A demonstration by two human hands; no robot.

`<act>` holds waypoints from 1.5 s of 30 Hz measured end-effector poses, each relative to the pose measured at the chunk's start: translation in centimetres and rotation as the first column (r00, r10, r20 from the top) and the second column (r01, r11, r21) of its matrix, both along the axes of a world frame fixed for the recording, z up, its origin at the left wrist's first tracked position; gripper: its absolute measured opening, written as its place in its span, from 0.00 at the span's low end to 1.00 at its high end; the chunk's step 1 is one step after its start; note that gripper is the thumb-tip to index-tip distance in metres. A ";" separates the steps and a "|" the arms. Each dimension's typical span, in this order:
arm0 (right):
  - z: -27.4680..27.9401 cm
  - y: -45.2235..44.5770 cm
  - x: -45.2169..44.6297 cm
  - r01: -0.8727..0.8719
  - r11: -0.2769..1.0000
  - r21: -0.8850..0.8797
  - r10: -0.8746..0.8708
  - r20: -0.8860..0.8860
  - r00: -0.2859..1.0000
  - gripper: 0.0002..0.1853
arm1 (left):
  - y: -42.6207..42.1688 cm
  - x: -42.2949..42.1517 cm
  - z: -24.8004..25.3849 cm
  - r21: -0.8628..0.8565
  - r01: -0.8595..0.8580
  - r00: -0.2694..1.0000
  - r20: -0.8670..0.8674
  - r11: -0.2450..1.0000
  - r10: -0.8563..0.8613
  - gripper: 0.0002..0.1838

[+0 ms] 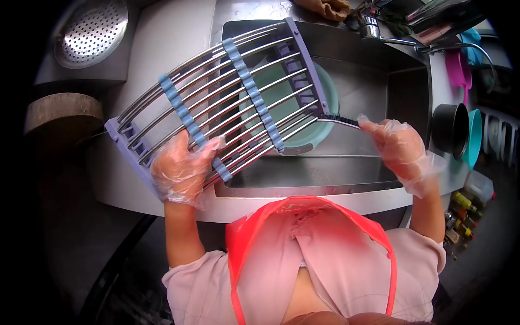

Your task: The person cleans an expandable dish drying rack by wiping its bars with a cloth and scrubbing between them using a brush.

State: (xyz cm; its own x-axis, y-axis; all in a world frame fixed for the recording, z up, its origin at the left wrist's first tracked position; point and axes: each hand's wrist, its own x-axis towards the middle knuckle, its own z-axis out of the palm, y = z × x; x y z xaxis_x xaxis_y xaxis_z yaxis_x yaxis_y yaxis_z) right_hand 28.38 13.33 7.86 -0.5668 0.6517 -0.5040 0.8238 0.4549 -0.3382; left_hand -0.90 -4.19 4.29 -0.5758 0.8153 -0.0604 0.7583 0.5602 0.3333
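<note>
The person's left hand (183,169) grasps the near edge of the rack (250,88); right hand (400,149) clenched round the brush (341,119), bristles by the rack's end bar (309,67). Sink (365,81): room ahead of right hand, to far wall. Rack: metal rods, ribbed blue strips (177,101). Gloves (189,189): crinkled clear film. Between hands, green basin (305,139) partly masked by rods; brush grip hidden.

Close head-worn view, steeply down over the sink (362,89)
</note>
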 end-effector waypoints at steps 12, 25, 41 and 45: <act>-4.8 -1.7 -0.2 -0.171 0.956 0.239 0.167 0.035 0.985 0.22 | 0.5 0.4 0.8 0.066 -0.011 0.999 0.037 0.998 0.008 0.17; -3.5 -4.1 3.5 -0.115 0.895 0.431 0.126 0.002 0.992 0.21 | 0.7 0.1 0.7 0.008 -0.027 0.998 0.051 1.000 0.027 0.18; -9.8 -6.1 3.7 0.026 0.860 0.510 0.110 -0.233 0.966 0.26 | 0.0 -0.3 0.5 -0.081 -0.158 0.960 0.222 0.984 0.173 0.20; -11.7 -6.8 1.8 0.065 0.831 0.553 0.095 -0.257 0.962 0.27 | -0.8 -0.2 -0.2 -0.022 -0.184 0.864 0.472 0.983 0.172 0.17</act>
State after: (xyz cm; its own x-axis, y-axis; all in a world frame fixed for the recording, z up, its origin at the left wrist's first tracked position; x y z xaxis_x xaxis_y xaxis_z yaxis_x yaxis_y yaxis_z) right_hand 30.15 6.53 -3.84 -0.6365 0.7639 0.1063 0.7321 0.6418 -0.2282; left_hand -1.14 -4.95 4.12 -0.6193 0.7062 -0.3431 0.3966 0.6585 0.6395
